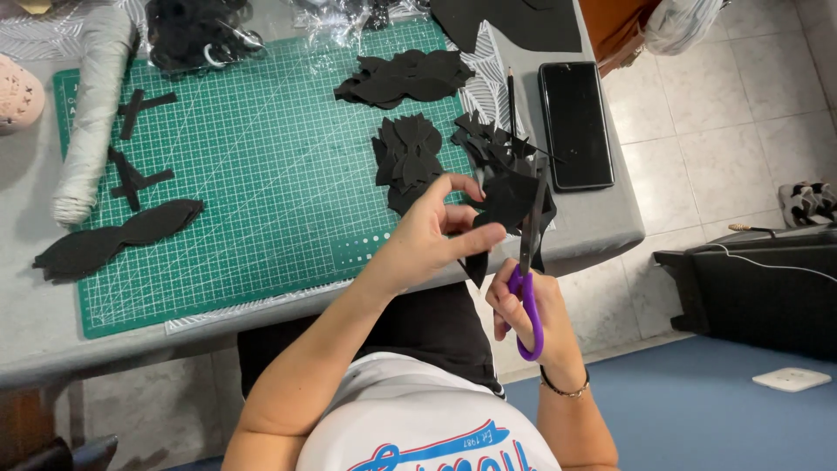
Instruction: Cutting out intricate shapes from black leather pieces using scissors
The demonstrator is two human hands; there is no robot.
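Note:
My left hand [433,234] pinches a piece of black fabric [507,202] at the table's near right edge. My right hand [530,307] grips purple-handled scissors [528,277], their dark blades pointing up into that fabric. Cut black shapes lie in two piles [406,161] on the green cutting mat [261,174], just beyond my left hand. A long bow-shaped black piece [118,237] rests at the mat's left edge.
A black phone [575,125] and a pencil [511,100] lie on the right of the grey table [602,222]. A wrapped white roll [91,113] and black strips [135,179] are at left. A dark box [754,288] stands on the floor.

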